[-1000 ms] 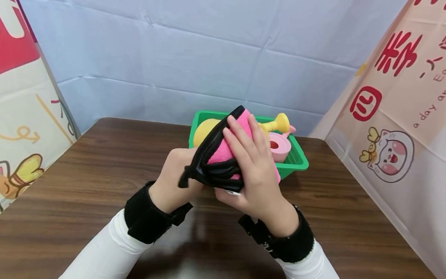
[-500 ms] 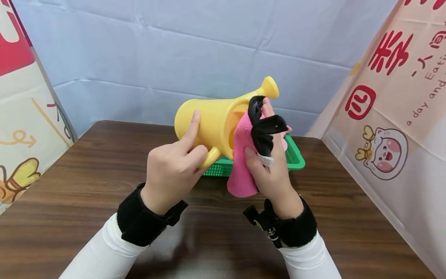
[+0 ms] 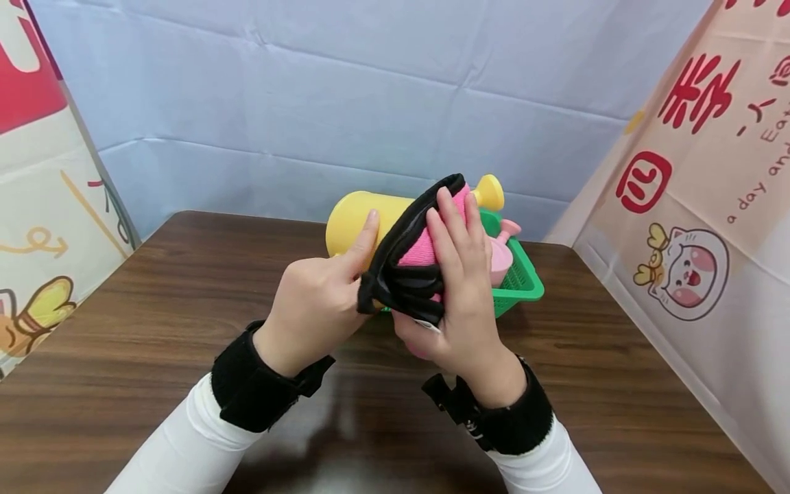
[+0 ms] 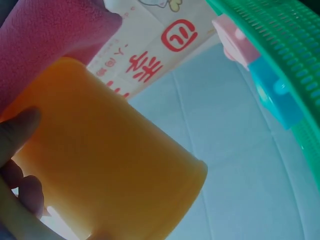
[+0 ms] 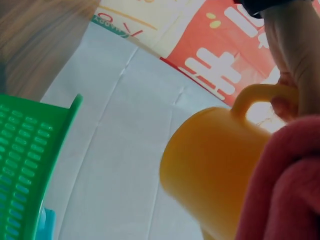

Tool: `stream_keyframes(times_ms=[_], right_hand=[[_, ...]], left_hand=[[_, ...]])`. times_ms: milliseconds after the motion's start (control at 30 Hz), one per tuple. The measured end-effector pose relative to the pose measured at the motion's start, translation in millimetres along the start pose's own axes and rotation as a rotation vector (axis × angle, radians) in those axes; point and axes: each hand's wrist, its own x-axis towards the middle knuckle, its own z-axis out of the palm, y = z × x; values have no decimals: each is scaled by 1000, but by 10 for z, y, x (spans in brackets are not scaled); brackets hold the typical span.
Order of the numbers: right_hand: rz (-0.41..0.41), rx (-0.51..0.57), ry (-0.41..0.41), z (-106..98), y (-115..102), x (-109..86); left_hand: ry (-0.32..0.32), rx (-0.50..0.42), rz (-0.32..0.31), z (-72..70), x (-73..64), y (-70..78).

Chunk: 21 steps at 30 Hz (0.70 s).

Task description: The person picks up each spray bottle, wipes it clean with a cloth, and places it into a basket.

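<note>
A yellow toy watering can (image 3: 364, 214) lies sideways in the air above the green basket, its spout end (image 3: 490, 192) to the right. My left hand (image 3: 317, 305) grips its handle (image 5: 260, 94), with one finger extended along the can's body. In my right hand (image 3: 463, 295) is a pink cloth (image 3: 420, 252) with black edging, folded over the can's open end. The fingers of that hand lie over the cloth and the thumb is below. The can's mouth is hidden behind the cloth. In the left wrist view, the cloth (image 4: 50, 37) touches the can's wall (image 4: 120, 155).
Behind the hands stands the green basket (image 3: 524, 281) on a brown wooden table (image 3: 185, 295). A small pink watering can (image 3: 501, 259) sits in it. Through the left wrist view, pink (image 4: 237, 40) and blue toy pieces (image 4: 275, 95) show at the basket. Printed sheets hang around the table.
Half a second ago the right hand was turned with the cloth at the can's mouth; now it has rolled over to cover it. The can rose into clearer view, then lowered slightly.
</note>
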Motion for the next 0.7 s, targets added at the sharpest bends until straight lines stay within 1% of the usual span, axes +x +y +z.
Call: stream_keyframes(times_ms=[100,200,267,367,433,467,533,567,700], right_hand=[[14,57,0,-15,39,5],[61,134,-1,-53,93,22],[136,208,0,-99,136,29],[282,367,5,-151,191,35],[360,421,-3,-171,211,30],[379,427,-10,-172,218,27],[375,401,-29,-168,222,19],[351,373,-36,-164,218,15],[194,204,-62,-131,158,33]], left_hand=[[11,27,40,-23,13,-3],[41,24,55,-35,22,-14],[54,29,60,-48,34,-8],[59,43,61,-71,51,4],[52,46,56,-78,53,10],[50,48,54,-78,52,11],[54,48,55,-71,48,9],[54,46,54,-65,46,8],[43,28,65,-42,25,-5]])
